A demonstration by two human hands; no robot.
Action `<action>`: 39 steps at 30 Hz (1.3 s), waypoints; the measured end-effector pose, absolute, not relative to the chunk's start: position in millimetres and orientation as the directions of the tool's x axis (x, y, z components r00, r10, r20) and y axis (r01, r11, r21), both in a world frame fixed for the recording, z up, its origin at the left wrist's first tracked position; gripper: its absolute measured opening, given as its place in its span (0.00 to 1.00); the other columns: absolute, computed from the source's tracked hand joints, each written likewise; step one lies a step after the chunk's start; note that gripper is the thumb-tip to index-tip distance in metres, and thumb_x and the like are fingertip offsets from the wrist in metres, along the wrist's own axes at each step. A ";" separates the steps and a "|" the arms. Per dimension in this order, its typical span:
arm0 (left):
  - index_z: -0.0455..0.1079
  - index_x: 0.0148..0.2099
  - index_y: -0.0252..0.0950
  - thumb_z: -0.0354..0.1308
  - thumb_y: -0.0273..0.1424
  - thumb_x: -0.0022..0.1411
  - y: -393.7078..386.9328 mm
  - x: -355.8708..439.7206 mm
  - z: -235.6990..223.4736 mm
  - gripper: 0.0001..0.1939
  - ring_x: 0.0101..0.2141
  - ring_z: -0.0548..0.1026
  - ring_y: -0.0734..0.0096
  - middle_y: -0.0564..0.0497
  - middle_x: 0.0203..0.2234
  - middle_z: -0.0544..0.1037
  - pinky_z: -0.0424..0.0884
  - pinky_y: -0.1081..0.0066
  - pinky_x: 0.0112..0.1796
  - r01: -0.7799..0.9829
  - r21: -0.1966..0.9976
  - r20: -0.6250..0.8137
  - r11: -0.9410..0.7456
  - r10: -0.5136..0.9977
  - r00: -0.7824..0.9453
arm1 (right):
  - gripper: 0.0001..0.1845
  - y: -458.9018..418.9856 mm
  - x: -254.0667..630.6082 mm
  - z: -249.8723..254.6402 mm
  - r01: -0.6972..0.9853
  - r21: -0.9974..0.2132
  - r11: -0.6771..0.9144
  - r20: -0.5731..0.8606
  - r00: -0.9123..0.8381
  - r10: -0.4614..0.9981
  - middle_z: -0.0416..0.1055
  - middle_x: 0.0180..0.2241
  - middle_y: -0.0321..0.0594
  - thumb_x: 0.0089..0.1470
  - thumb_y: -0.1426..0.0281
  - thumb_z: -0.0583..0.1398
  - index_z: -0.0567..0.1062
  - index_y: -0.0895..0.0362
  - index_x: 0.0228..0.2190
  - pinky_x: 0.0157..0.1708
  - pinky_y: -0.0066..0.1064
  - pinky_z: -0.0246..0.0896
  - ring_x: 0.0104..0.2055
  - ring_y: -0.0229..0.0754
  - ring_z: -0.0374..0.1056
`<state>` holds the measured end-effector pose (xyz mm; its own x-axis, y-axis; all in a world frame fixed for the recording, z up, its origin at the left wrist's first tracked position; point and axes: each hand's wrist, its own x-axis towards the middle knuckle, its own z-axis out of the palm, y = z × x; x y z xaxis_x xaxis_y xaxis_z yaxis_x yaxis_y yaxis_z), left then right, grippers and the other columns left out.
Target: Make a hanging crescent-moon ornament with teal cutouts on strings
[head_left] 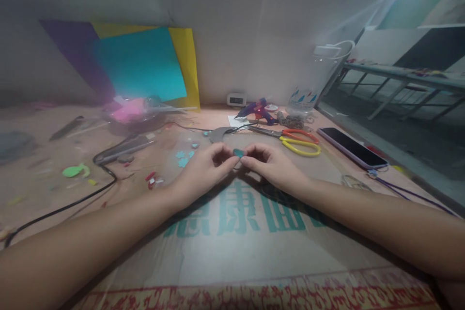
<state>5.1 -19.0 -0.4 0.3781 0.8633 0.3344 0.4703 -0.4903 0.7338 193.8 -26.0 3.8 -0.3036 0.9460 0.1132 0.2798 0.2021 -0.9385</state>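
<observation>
Between the fingertips of both hands is a small teal piece, too small to name more exactly. My left hand pinches its left side with thumb and forefinger. From the other side, my right hand grips it the same way. Just left of my left hand lie several light-blue flower cutouts. Beyond my fingers is a grey curved piece. Scissors with one orange and one yellow handle rest behind my right hand.
A purple glue gun stands at the back near a small digital clock. A phone and clear plastic jug are on the right. Coloured sheets lean against the wall. A black cord crosses the left side.
</observation>
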 end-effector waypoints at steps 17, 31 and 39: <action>0.72 0.41 0.35 0.51 0.38 0.64 -14.3 2.6 -0.2 0.13 0.38 0.75 0.67 0.51 0.35 0.78 0.69 0.70 0.39 0.353 0.828 0.290 -0.436 0.871 0.396 | 0.09 -28.5 195.9 5.7 0.321 -0.908 0.270 0.164 -0.321 0.933 0.67 0.26 0.33 0.53 0.64 0.59 0.67 0.57 0.30 0.25 0.26 0.56 0.24 0.33 0.60; 0.70 0.40 0.36 0.58 0.28 0.59 -18.3 2.2 -3.5 0.06 0.44 0.70 0.67 0.49 0.39 0.71 0.65 0.66 0.47 0.432 0.493 0.571 -0.755 0.655 0.494 | 0.04 -30.9 194.0 0.4 0.486 -0.738 0.467 0.276 -0.415 0.867 0.65 0.23 0.31 0.52 0.70 0.58 0.68 0.57 0.27 0.26 0.26 0.55 0.25 0.33 0.59; 0.69 0.38 0.36 0.57 0.26 0.59 -16.6 0.5 -5.3 0.04 0.44 0.70 0.66 0.49 0.39 0.70 0.65 0.65 0.47 0.439 0.505 0.546 -0.743 0.670 0.504 | 0.03 -29.9 194.6 -2.0 0.503 -0.673 0.543 0.333 -0.449 0.829 0.66 0.23 0.31 0.52 0.71 0.58 0.69 0.57 0.28 0.27 0.26 0.55 0.24 0.33 0.60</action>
